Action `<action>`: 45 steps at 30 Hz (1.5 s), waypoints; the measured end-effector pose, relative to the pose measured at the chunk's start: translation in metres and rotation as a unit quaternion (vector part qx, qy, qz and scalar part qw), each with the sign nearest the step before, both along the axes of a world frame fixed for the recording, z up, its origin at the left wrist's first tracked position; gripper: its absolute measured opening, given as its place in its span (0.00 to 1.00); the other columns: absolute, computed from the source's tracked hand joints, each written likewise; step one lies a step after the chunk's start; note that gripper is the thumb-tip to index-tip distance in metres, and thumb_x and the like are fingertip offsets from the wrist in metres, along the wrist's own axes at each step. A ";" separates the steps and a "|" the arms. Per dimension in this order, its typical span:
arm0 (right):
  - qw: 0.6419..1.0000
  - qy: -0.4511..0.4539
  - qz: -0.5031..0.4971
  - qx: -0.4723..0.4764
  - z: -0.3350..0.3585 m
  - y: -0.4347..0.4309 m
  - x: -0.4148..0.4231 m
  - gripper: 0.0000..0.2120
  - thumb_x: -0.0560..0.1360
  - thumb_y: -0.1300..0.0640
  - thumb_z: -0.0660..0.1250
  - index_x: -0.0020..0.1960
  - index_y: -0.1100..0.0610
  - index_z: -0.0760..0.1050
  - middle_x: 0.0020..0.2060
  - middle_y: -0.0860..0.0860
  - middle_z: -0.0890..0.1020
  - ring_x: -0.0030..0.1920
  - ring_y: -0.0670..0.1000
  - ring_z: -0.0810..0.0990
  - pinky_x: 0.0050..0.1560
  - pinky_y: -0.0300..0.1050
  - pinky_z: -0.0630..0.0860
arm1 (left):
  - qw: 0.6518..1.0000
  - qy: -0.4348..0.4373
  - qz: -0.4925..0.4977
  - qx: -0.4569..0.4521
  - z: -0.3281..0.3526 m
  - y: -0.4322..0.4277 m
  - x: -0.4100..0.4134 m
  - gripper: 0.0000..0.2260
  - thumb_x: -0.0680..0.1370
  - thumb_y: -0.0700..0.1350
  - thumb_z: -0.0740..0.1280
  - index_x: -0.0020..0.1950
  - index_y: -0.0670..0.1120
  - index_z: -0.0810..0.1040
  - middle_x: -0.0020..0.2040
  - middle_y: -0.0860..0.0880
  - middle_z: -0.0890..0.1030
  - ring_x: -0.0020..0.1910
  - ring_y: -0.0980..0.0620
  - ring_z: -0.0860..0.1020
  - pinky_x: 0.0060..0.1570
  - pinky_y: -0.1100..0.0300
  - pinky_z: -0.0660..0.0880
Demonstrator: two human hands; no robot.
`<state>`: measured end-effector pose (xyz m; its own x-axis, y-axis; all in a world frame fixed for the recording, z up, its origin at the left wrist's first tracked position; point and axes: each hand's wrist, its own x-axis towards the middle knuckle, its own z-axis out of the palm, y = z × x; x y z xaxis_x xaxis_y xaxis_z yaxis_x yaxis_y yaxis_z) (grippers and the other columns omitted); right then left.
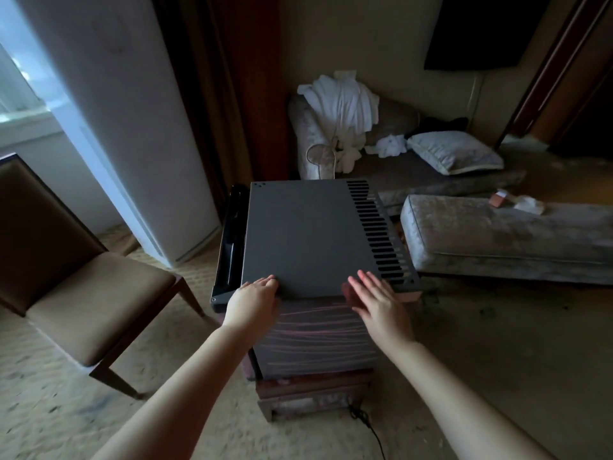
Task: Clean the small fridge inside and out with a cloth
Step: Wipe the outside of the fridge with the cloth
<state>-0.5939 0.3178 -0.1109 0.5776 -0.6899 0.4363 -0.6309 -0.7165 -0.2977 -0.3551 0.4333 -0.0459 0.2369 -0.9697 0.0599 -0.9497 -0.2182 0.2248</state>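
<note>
A small dark grey fridge (pixel 305 234) stands on a low reddish wooden stand (pixel 315 390) in the middle of the carpet. Its flat top faces me, with vent slots along the right edge. Its door (pixel 229 244) at the left side stands slightly ajar. My left hand (pixel 253 302) rests on the near left edge of the top, fingers fairly straight. My right hand (pixel 374 302) hovers open by the near right edge, fingers straight, holding nothing. No cloth is in either hand.
A brown upholstered chair (pixel 83 293) stands to the left. A grey sofa (pixel 414 161) with a white robe (pixel 341 107) and a pillow (pixel 454 152) is behind, a loose cushion (pixel 507 237) to the right. A black power cable (pixel 368 426) trails on the carpet.
</note>
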 end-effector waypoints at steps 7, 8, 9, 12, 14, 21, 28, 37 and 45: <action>0.992 0.000 0.126 0.020 0.002 0.058 0.141 0.29 0.63 0.64 0.79 0.64 0.55 0.78 0.61 0.56 0.80 0.61 0.57 0.79 0.62 0.58 0.71 | 0.996 0.059 0.023 -0.065 -0.013 0.042 0.044 0.18 0.78 0.40 0.62 0.68 0.48 0.74 0.69 0.53 0.74 0.68 0.52 0.72 0.63 0.58 0.70; 0.991 0.001 0.132 0.024 0.003 0.063 0.153 0.29 0.64 0.65 0.78 0.63 0.56 0.78 0.60 0.57 0.80 0.61 0.58 0.79 0.61 0.58 0.72 | 0.995 0.061 0.019 -0.077 -0.018 0.048 0.045 0.19 0.78 0.38 0.62 0.68 0.47 0.74 0.70 0.52 0.72 0.70 0.53 0.69 0.66 0.59 0.67; 0.991 0.005 0.134 0.028 0.005 0.066 0.159 0.28 0.64 0.65 0.78 0.63 0.56 0.78 0.60 0.57 0.80 0.61 0.58 0.79 0.62 0.58 0.71 | 0.994 0.063 0.021 -0.082 -0.021 0.051 0.046 0.19 0.78 0.38 0.62 0.69 0.46 0.73 0.71 0.51 0.71 0.71 0.53 0.67 0.68 0.59 0.65; 0.990 0.030 0.134 0.029 0.008 0.065 0.153 0.29 0.69 0.67 0.72 0.69 0.55 0.73 0.67 0.57 0.75 0.68 0.58 0.72 0.69 0.53 0.60 | 0.997 0.062 0.011 -0.055 -0.026 0.052 0.050 0.21 0.79 0.38 0.59 0.73 0.45 0.68 0.74 0.50 0.67 0.74 0.53 0.62 0.74 0.59 0.58; 0.989 0.052 0.131 0.040 0.010 0.057 0.133 0.32 0.70 0.70 0.68 0.72 0.54 0.69 0.70 0.55 0.71 0.72 0.57 0.66 0.71 0.50 0.53 | 0.998 0.051 0.007 -0.038 -0.027 0.054 0.048 0.23 0.78 0.38 0.59 0.74 0.45 0.65 0.76 0.51 0.63 0.76 0.53 0.58 0.75 0.58 0.54; 0.990 0.081 -0.047 0.106 0.020 0.014 0.026 0.31 0.73 0.66 0.70 0.73 0.54 0.66 0.73 0.53 0.67 0.75 0.55 0.61 0.76 0.53 0.53 | 0.999 0.032 0.031 -0.012 -0.022 0.061 0.040 0.28 0.78 0.37 0.58 0.77 0.47 0.57 0.78 0.53 0.55 0.77 0.54 0.51 0.74 0.58 0.48; 0.966 0.128 -0.187 0.124 0.015 -0.008 -0.020 0.30 0.77 0.64 0.66 0.76 0.55 0.61 0.76 0.54 0.61 0.77 0.56 0.54 0.76 0.51 0.53 | 0.999 0.031 0.040 -0.011 -0.027 0.064 0.035 0.30 0.76 0.38 0.60 0.78 0.47 0.55 0.78 0.53 0.53 0.78 0.54 0.49 0.76 0.55 0.45; 0.993 0.059 -0.105 0.013 -0.007 -0.007 -0.032 0.30 0.72 0.65 0.71 0.72 0.59 0.68 0.71 0.58 0.69 0.73 0.61 0.63 0.72 0.59 0.62 | 0.990 0.068 0.092 -0.086 -0.034 0.062 0.030 0.23 0.76 0.39 0.61 0.72 0.46 0.69 0.74 0.52 0.67 0.75 0.53 0.60 0.74 0.49 0.54; 0.998 0.038 -0.032 -0.040 -0.010 -0.016 -0.037 0.29 0.72 0.63 0.71 0.72 0.58 0.69 0.71 0.55 0.70 0.73 0.57 0.64 0.71 0.60 0.62 | 0.983 -0.019 0.106 -0.149 -0.051 0.039 0.002 0.22 0.75 0.48 0.59 0.64 0.38 0.76 0.67 0.41 0.75 0.70 0.41 0.69 0.72 0.45 0.60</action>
